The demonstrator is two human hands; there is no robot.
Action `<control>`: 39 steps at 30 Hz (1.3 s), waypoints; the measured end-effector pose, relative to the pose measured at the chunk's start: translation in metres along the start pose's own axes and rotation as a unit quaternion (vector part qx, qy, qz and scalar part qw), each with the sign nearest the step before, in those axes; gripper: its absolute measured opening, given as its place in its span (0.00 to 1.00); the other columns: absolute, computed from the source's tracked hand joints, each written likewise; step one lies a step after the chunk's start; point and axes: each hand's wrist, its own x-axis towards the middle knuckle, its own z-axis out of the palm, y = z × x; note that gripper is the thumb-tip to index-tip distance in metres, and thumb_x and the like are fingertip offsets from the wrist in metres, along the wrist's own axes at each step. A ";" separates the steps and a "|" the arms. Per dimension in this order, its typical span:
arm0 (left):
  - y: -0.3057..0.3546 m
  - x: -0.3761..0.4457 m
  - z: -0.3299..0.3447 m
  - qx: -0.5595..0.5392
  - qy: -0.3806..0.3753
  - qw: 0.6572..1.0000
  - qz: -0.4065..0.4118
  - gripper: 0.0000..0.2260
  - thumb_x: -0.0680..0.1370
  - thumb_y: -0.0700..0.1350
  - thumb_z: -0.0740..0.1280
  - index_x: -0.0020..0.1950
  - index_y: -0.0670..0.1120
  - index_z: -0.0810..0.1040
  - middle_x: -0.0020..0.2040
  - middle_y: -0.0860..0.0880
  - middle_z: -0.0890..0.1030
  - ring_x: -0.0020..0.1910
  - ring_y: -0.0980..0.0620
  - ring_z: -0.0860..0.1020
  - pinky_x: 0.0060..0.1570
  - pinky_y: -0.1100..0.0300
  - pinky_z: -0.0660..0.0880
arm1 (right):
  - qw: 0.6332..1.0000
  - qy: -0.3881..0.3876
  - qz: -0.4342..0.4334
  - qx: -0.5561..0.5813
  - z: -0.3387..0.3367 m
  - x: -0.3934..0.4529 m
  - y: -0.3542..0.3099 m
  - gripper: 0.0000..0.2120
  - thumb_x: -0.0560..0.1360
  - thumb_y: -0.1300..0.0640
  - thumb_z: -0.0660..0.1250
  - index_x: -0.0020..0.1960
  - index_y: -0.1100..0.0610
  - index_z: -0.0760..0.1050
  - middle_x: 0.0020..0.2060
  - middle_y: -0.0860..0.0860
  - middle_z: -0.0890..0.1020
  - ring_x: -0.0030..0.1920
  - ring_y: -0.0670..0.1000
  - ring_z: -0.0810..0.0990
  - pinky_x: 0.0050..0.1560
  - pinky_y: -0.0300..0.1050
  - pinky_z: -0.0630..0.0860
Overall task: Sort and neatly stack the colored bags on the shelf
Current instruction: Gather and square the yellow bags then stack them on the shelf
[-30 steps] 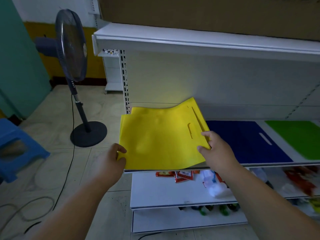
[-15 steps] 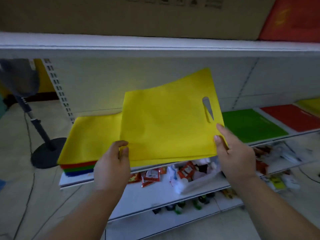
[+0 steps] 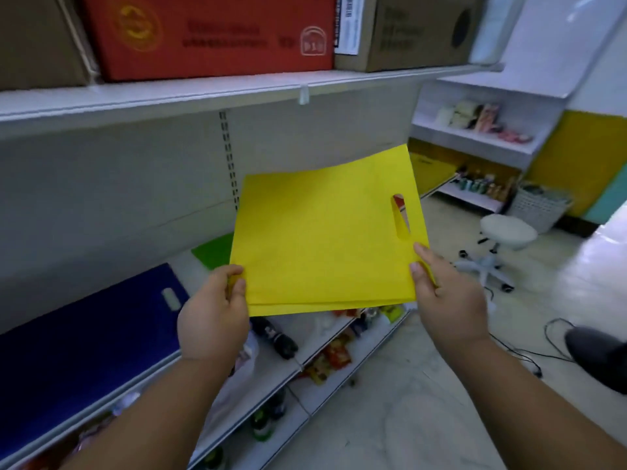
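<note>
A flat yellow bag [image 3: 319, 235] with a slot handle hangs in the air in front of the white shelf [image 3: 336, 329]. My left hand [image 3: 213, 313] pinches its near left corner. My right hand [image 3: 444, 293] pinches its near right corner, just below the handle slot. On the shelf lie a blue bag [image 3: 84, 337] at the left and a green bag [image 3: 213, 252], mostly hidden behind the yellow one. Something red shows through the handle slot.
Red and brown cardboard boxes [image 3: 210, 35] stand on the upper shelf. The lower shelves hold bottles and snack packets [image 3: 332, 361]. A white stool [image 3: 502, 239], a basket, floor cables and a dark shoe [image 3: 597, 354] are at the right.
Both hands have lifted the yellow bag off the mixed stack at the left and carried it rightward along the shelf; my view has swung right, past the blue and green bags.
</note>
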 end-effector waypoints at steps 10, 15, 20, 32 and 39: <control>0.124 0.113 0.223 -0.057 -0.077 0.995 0.041 0.09 0.80 0.47 0.65 0.59 0.55 0.77 0.32 0.54 0.75 0.31 0.50 0.75 0.30 0.59 0.69 | 0.991 0.069 0.103 -0.053 -0.027 0.152 0.158 0.19 0.79 0.47 0.63 0.68 0.51 0.75 0.55 0.57 0.84 0.53 0.59 0.81 0.47 0.44 0.72; 0.202 0.156 0.326 -0.101 -0.139 0.983 0.068 0.10 0.79 0.51 0.65 0.60 0.59 0.76 0.41 0.55 0.79 0.38 0.46 0.80 0.38 0.49 0.79 | 0.981 0.082 0.166 -0.053 -0.058 0.224 0.243 0.18 0.79 0.49 0.63 0.69 0.48 0.73 0.61 0.54 0.80 0.60 0.56 0.78 0.53 0.41 0.70; 0.263 0.179 0.436 -0.060 -0.122 0.986 0.097 0.14 0.80 0.47 0.65 0.65 0.56 0.78 0.54 0.47 0.84 0.48 0.44 0.81 0.42 0.55 0.77 | 0.981 0.079 0.174 -0.035 -0.069 0.305 0.345 0.18 0.79 0.49 0.64 0.69 0.47 0.74 0.61 0.53 0.80 0.58 0.56 0.79 0.54 0.43 0.71; 0.347 0.266 0.579 0.014 -0.056 0.998 -0.036 0.13 0.81 0.48 0.63 0.65 0.56 0.77 0.31 0.55 0.75 0.31 0.60 0.72 0.34 0.57 0.69 | 0.995 -0.075 0.061 -0.009 -0.023 0.543 0.492 0.20 0.80 0.49 0.62 0.70 0.52 0.72 0.63 0.55 0.79 0.60 0.58 0.78 0.55 0.49 0.74; 0.341 0.320 0.632 0.056 -0.020 0.994 -0.091 0.13 0.83 0.48 0.61 0.66 0.56 0.75 0.29 0.49 0.73 0.26 0.44 0.71 0.29 0.50 0.68 | 0.987 -0.159 -0.014 0.024 0.054 0.646 0.529 0.20 0.80 0.48 0.62 0.70 0.53 0.72 0.59 0.57 0.81 0.56 0.59 0.80 0.53 0.50 0.75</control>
